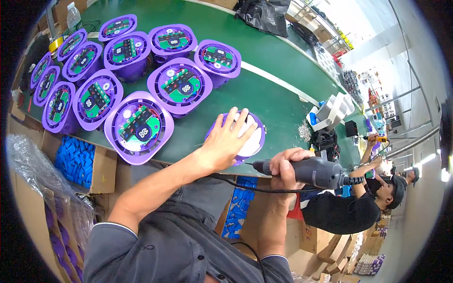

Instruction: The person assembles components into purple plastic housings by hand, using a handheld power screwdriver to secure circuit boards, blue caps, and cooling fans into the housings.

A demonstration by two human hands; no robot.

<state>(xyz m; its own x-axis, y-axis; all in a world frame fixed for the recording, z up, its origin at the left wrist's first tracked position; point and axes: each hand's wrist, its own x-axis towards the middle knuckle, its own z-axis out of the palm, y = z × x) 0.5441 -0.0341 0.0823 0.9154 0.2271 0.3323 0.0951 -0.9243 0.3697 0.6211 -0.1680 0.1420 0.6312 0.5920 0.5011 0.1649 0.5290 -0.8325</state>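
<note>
My right hand (285,167) is closed round a dark grey corded electric screwdriver (321,173), its bit pointing left. The screwdriver's tip is apart from the purple housing (259,146) just beyond it at the table's front edge. On that housing lies a white rounded part (252,140). My left hand (225,141) rests over this part with its fingers spread, hiding some of it and of the housing. Left of it stand several purple housings (162,135) with green circuit boards (140,128) facing up.
A pile of small screws (304,130) lies right of my hands, beside a white curved part (336,111). Cardboard boxes of blue pieces (75,160) sit below the green table (269,101). A co-worker (349,203) holds a yellow tool at right. The screwdriver's cable trails across my front.
</note>
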